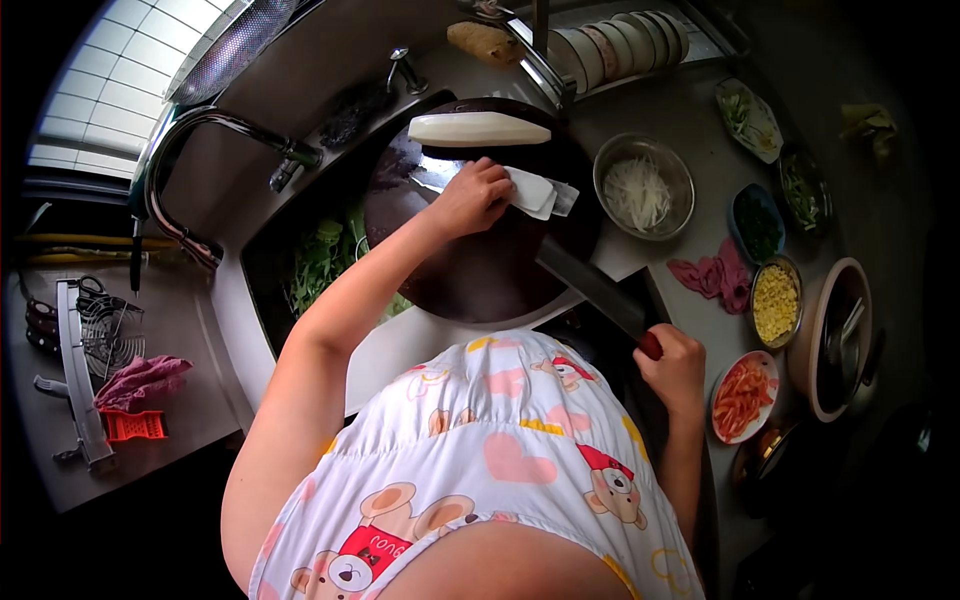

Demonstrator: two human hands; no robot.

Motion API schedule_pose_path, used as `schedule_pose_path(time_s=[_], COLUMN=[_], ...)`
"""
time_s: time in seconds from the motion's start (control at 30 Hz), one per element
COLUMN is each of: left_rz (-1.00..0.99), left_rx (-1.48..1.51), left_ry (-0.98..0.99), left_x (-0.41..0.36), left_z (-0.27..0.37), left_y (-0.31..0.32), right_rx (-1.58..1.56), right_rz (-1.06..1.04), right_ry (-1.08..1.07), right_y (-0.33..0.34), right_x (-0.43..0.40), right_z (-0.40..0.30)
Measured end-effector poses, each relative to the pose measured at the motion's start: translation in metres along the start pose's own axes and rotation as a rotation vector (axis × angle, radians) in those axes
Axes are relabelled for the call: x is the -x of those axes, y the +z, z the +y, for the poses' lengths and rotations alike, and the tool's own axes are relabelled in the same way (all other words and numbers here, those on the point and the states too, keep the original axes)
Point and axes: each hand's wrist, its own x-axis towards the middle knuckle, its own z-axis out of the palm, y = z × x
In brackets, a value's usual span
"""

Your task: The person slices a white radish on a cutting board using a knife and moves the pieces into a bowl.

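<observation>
On the dark round cutting board [480, 277] lies a long peeled white vegetable [480, 130], probably a radish, near the far rim. Below it, thin white slices [531, 191] rest overlapped on the board. My left hand [476, 196] touches the left end of these slices with its fingers bent; whether it grips them I cannot tell. My right hand [671, 367] is closed round the reddish handle of a kitchen knife [592, 285], whose broad dark blade points up and left over the board's lower right edge. A metal bowl [643, 187] of white shreds stands right of the board.
The sink with leafy greens [326, 262] and a curved faucet [217, 116] are at the left. At the right are a pink cloth [716, 276], a bowl of chopped yellow food [776, 301], a plate of red pieces [744, 397] and a large pot [829, 337]. Plates [622, 49] stand racked behind.
</observation>
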Motion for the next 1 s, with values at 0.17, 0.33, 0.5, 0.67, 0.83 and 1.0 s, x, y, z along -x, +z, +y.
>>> schedule_pose_path(time_s=[0.17,0.33,0.5,0.67,0.83,1.0], left_rz=[-0.107,-0.383,-0.417,-0.501,-0.412,-0.485], left_rx=[0.125,0.041,0.096,0.039,0.006,0.053], left_ry=[-0.069,-0.193,-0.186,-0.259,-0.357,-0.581], left_x=[-0.021,-0.039,-0.045,-0.052,-0.049,-0.044], left_z=[-0.005,-0.004,0.01,0.014,0.014,0.021], left_y=[0.005,0.006,0.007,0.009,0.006,-0.011], right_rx=[0.026,0.016,-0.027,-0.079,-0.104,-0.13], right_rz=[0.173,0.223,0.251,0.275,0.296,0.313], right_ry=[0.121,0.159,0.184,0.162,0.15,0.139], right_y=[0.002,0.003,0.005,0.009,0.012,0.016], right_x=[0.007,0.01,0.015,0.011,0.01,0.01], right_z=[0.008,0.014,0.017,0.015,0.012,0.014])
